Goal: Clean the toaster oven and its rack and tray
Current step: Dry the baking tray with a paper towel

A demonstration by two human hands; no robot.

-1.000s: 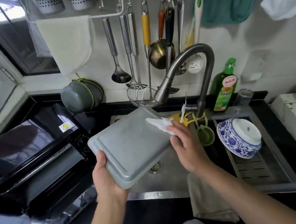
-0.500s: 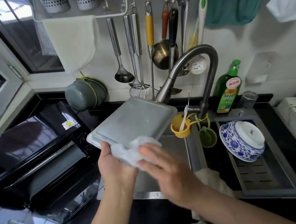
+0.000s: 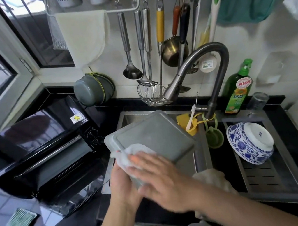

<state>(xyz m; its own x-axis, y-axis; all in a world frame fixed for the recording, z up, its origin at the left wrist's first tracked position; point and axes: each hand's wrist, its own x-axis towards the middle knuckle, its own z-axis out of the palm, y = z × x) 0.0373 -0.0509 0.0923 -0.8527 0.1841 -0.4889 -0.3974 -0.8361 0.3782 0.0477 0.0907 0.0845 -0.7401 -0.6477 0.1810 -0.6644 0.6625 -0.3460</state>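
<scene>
Since a second ago, the right hand [image 3: 160, 179] has slid the cloth [image 3: 131, 154], fingers spread flat, from the tray's [image 3: 157, 136] upper edge to its lower left; the left hand [image 3: 122, 182] keeps its grip curled on the tray.

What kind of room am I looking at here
Most likely a home kitchen: a sink with a faucet, ladles and strainers hung on a wall rack, and a toaster oven on the black counter.

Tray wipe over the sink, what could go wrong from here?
1. The tray is held tilted above the sink by the left hand at one corner only; the right hand pressing the white wipe could lever it loose.
2. The tray's far corner sits near the yellow cup and faucet; a swing may knock them.
</scene>
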